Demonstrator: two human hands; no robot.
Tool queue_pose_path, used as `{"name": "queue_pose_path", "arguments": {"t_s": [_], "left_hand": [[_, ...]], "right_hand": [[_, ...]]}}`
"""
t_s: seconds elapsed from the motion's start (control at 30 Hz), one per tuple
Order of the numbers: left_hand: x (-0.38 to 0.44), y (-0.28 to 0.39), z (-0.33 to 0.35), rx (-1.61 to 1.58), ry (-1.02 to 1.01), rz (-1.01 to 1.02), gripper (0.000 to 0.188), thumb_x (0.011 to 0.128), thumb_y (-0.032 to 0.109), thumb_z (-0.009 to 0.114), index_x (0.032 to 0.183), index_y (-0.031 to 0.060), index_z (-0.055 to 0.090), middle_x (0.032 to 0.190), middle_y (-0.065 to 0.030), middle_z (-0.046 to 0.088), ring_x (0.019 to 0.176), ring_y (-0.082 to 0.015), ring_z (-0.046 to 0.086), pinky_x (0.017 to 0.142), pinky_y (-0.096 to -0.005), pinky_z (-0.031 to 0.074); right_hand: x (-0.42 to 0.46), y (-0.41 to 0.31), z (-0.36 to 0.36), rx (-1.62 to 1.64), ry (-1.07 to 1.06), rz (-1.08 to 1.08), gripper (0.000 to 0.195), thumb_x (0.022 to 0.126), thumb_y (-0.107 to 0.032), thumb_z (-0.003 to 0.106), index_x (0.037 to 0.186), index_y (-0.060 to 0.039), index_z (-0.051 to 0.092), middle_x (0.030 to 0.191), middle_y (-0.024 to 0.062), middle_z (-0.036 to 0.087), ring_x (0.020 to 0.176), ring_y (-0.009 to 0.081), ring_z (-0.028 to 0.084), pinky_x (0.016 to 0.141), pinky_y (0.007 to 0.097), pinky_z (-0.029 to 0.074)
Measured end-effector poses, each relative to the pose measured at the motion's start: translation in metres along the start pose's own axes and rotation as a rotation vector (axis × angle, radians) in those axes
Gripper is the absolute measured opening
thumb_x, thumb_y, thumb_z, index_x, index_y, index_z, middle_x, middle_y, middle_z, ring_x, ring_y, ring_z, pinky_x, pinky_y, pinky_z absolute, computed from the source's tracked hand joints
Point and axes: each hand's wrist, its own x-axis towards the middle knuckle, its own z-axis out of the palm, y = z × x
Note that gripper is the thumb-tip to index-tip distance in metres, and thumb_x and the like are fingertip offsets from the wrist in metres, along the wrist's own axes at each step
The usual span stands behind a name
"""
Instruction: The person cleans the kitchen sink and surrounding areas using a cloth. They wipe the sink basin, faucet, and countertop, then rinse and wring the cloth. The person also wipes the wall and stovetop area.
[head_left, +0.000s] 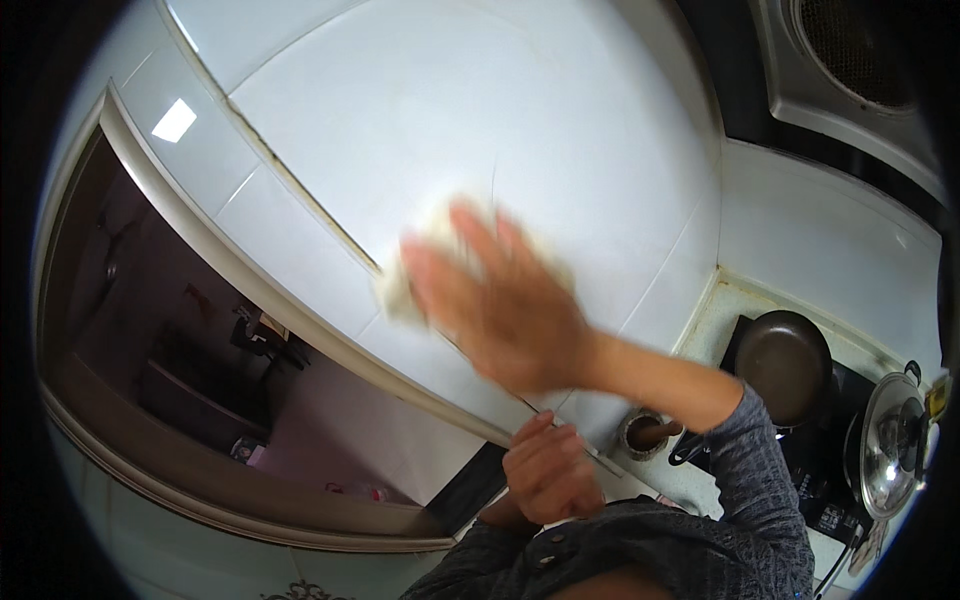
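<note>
My right hand (510, 315), blurred, is spread over a cream-white cloth (401, 292) and presses it against the white wall tiles (465, 127). The cloth shows past the fingers on both sides, and the palm hides its middle. Beside the cloth, a dark-stained joint (277, 161) runs slantwise between the tiles. My left hand (551, 472) is held low before my chest with its fingers curled. Whether anything is inside those fingers is hidden.
At left is a framed opening (247, 322) onto a dim room. On the right counter, a dark frying pan (784, 367) and a lidded pan (892, 446) sit on a black cooktop (810, 480). A stone mortar (641, 435) with a pestle stands nearby, below a range hood (817, 120).
</note>
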Motion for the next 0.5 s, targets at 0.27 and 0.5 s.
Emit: {"name": "queue_pose_path", "arguments": {"t_s": [0.27, 0.5], "left_hand": [[0.003, 0.009, -0.014, -0.029, -0.192, -0.06, 0.013, 0.075, 0.008, 0.049, 0.086, 0.0076, 0.054, 0.092, -0.0106, 0.054, 0.082, -0.0233, 0.056, 0.08, -0.0405, 0.048], [0.003, 0.005, 0.0, -0.034, -0.239, -0.092, 0.015, 0.074, 0.011, 0.05, 0.087, 0.0065, 0.055, 0.093, -0.0112, 0.054, 0.085, -0.024, 0.055, 0.08, -0.0401, 0.049]], "right_hand": [[0.073, 0.047, -0.015, -0.109, 0.235, -0.125, 0.053, 0.074, -0.004, 0.048, 0.127, -0.0031, 0.042, 0.136, 0.0146, 0.035, 0.126, 0.0369, 0.03, 0.101, 0.0486, 0.027], [0.075, 0.14, -0.059, -0.126, 0.341, 0.483, 0.044, 0.086, -0.013, 0.037, 0.128, 0.0001, 0.039, 0.132, 0.0219, 0.035, 0.124, 0.0394, 0.031, 0.104, 0.0439, 0.023]]}}
